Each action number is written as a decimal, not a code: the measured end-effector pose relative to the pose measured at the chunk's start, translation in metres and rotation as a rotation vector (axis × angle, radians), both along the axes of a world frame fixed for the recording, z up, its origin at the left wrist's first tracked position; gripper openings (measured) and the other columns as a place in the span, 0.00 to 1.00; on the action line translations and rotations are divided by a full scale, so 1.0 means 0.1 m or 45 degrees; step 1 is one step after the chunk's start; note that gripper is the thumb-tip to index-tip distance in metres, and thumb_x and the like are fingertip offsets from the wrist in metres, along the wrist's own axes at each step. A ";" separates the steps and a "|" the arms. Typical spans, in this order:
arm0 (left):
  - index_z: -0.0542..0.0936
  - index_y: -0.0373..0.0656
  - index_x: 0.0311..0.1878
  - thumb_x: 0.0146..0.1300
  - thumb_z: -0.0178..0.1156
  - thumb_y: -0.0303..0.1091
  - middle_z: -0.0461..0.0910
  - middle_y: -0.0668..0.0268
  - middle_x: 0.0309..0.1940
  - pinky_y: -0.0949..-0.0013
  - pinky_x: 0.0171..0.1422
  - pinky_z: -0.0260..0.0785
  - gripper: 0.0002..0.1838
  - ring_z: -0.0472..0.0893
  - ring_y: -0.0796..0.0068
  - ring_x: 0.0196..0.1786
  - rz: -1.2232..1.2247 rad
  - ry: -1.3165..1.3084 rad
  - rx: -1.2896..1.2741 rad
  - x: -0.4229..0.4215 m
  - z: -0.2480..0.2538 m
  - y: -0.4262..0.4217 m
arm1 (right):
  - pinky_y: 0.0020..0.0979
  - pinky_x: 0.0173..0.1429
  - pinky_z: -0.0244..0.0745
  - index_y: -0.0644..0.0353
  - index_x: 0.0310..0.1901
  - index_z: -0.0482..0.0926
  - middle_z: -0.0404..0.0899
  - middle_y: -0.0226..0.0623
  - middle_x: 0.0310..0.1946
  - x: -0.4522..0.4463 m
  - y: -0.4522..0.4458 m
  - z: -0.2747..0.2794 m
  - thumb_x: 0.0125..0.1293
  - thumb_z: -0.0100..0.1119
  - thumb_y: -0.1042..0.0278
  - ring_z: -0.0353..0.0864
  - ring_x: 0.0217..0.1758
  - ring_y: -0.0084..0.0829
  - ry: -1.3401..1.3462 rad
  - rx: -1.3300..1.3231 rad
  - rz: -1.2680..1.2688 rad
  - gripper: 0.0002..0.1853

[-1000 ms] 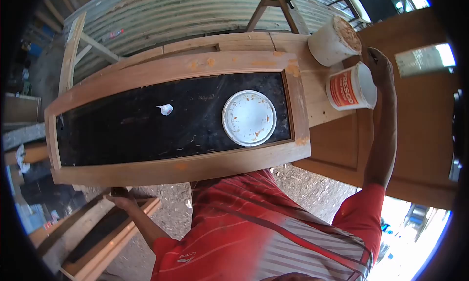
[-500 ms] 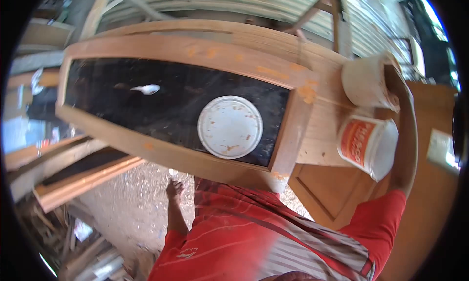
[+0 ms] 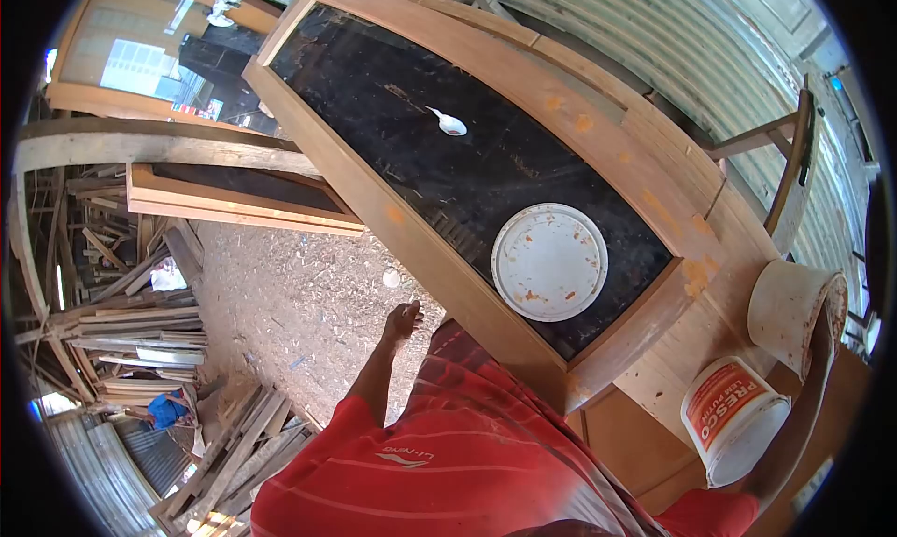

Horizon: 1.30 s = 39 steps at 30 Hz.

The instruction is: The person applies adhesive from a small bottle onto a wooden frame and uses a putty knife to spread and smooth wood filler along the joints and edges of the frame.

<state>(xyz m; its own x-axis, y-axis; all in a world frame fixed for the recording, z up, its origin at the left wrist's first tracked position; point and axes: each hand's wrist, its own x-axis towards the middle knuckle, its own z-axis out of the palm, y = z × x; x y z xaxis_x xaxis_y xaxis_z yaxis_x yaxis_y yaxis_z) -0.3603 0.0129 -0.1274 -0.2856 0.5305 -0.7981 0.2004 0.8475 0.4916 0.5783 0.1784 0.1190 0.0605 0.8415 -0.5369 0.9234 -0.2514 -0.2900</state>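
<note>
My left hand (image 3: 404,320) hangs low beside the workbench, over the shaving-covered floor. Its fingers are curled; what they hold, if anything, I cannot make out. At the right, my right forearm (image 3: 811,411) reaches up to the open mouth of a stained white tub (image 3: 787,315) lying on its side. The hand itself is hidden in or behind that tub. Just below lies a tilted white and red PRESCO bucket (image 3: 733,420). A wooden framed panel (image 3: 392,196) with a dark inlay spans the bench, bearing a smeared round white lid (image 3: 549,262) and a white spoon-like piece (image 3: 448,122).
Another framed panel (image 3: 245,204) and a wooden beam (image 3: 159,150) stand at the left. Stacked timber offcuts (image 3: 140,336) fill the lower left. Behind the bench rises a corrugated metal wall (image 3: 654,56). A pale round thing (image 3: 391,278) shows by my left hand.
The view has swung left, so the panel now slants down to the right and more floor and timber show. My right arm still reaches to the tub; the lid stays on the panel.
</note>
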 end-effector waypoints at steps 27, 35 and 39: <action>0.76 0.38 0.65 0.80 0.59 0.53 0.86 0.52 0.48 0.65 0.43 0.82 0.27 0.87 0.64 0.43 0.060 -0.202 -0.092 -0.20 -0.40 -0.10 | 0.35 0.43 0.78 0.68 0.34 0.83 0.83 0.32 0.28 -0.28 -0.66 1.27 0.74 0.56 0.64 0.80 0.31 0.27 -0.015 0.243 -0.169 0.15; 0.77 0.39 0.63 0.74 0.63 0.64 0.86 0.54 0.49 0.64 0.47 0.81 0.35 0.87 0.66 0.44 -0.084 -0.148 -0.068 -0.12 -0.32 0.18 | 0.18 0.18 0.58 0.62 0.36 0.83 0.80 0.27 0.26 -0.46 -1.05 1.52 0.78 0.57 0.58 0.65 0.15 0.09 0.288 0.419 -0.694 0.16; 0.77 0.40 0.64 0.74 0.63 0.64 0.86 0.55 0.49 0.65 0.48 0.81 0.34 0.87 0.68 0.44 -0.121 -0.211 -0.071 -0.10 -0.28 0.29 | 0.25 0.24 0.66 0.63 0.35 0.82 0.79 0.27 0.25 -0.53 -0.97 1.44 0.75 0.56 0.62 0.70 0.20 0.14 0.136 0.436 -0.598 0.14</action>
<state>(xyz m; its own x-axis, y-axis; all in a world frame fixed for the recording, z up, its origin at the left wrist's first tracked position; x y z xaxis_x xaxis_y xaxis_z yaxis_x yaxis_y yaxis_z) -0.3699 0.0417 -0.1558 -0.0988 0.5025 -0.8589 0.2010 0.8554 0.4774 0.5250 0.0818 0.2627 0.4290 0.8642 -0.2630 0.6971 -0.5019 -0.5120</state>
